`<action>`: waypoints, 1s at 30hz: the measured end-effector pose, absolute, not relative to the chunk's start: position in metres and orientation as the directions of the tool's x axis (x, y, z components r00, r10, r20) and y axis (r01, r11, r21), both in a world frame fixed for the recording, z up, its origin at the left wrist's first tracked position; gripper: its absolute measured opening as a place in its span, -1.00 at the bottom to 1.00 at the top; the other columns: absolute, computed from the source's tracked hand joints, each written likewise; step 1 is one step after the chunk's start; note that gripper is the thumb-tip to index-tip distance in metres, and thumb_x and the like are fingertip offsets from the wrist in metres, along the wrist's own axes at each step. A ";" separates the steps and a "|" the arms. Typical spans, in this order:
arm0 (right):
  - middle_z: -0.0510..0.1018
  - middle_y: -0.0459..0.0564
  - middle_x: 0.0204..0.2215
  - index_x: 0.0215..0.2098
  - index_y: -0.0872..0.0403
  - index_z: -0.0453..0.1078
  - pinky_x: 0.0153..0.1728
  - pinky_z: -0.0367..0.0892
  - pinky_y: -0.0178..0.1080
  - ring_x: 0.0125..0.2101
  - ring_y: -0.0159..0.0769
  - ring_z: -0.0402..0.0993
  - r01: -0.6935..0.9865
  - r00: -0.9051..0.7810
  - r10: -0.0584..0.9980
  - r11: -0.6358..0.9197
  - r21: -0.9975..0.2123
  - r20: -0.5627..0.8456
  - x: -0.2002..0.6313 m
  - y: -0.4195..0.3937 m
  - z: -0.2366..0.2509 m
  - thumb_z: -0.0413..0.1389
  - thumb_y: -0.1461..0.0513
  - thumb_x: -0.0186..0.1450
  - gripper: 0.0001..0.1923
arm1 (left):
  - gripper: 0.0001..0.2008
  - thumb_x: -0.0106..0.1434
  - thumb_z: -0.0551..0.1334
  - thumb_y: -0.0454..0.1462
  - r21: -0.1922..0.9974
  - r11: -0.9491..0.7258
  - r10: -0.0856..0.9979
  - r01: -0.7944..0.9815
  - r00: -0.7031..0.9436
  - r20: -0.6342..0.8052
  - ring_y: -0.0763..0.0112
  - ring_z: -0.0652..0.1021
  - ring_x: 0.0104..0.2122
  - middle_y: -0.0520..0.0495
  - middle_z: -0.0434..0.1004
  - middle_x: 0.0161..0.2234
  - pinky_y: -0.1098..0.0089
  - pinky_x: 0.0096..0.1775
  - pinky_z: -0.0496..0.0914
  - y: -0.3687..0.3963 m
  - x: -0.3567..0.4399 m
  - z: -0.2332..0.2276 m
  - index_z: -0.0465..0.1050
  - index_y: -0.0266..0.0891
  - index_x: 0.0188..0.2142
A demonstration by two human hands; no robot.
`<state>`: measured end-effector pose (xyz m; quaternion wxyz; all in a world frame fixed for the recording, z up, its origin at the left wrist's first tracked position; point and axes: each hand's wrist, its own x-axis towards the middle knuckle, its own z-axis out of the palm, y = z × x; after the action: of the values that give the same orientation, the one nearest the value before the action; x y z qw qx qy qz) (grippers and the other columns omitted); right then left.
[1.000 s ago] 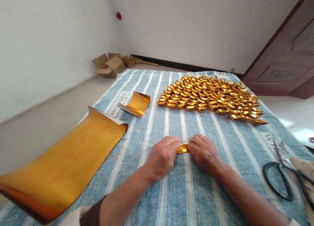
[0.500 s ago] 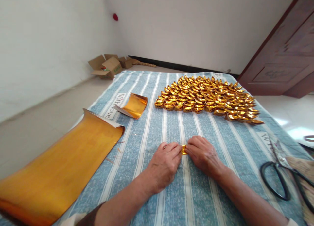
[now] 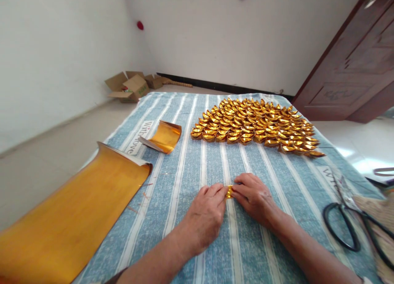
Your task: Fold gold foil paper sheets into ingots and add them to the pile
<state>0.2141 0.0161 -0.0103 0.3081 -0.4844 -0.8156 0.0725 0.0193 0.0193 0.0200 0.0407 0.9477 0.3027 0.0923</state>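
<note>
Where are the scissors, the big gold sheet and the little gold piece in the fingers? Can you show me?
Scissors (image 3: 350, 203): head view, on the metal by the black handles.
Big gold sheet (image 3: 72, 214): head view, middle of its top face.
Little gold piece (image 3: 229, 191): head view, on its uncovered shiny middle.

The fingers (image 3: 217, 190) hide most of the gold foil piece (image 3: 229, 192), its folds seemingly too small to read; gold sheet (image 3: 76, 212) and scissors (image 3: 349, 203) run out of view.
</note>
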 end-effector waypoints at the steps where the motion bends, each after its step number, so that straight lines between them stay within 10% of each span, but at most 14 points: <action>1: 0.47 0.02 -0.32 -0.39 0.10 0.46 -0.21 0.28 -0.19 -0.26 -0.27 0.33 0.746 -0.334 0.835 0.517 -0.419 0.437 0.214 0.015 -0.010 0.03 0.24 0.36 -0.78 | -0.70 0.31 0.05 -0.44 0.124 -0.809 0.587 0.574 0.798 0.133 0.12 0.43 0.00 -0.21 0.48 0.01 0.16 -0.06 0.40 0.018 0.020 0.022 0.42 -0.41 -0.02; 30: 0.42 0.02 -0.42 -0.41 0.11 0.40 -0.19 0.28 -0.10 -0.27 -0.20 0.31 0.844 -0.322 0.801 0.485 -0.231 0.504 0.200 -0.001 -0.006 -0.06 0.34 0.38 -0.74 | -0.62 0.35 0.02 -0.30 -0.071 -0.778 0.591 0.624 0.766 0.255 0.05 0.46 0.06 -0.34 0.43 0.08 0.16 0.04 0.39 -0.002 0.024 -0.004 0.36 -0.46 0.07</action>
<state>0.2003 -0.0010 -0.0061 0.2874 -0.5062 -0.8123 -0.0371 0.0236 -0.0018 -0.0040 -0.0759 0.9365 0.3242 0.1099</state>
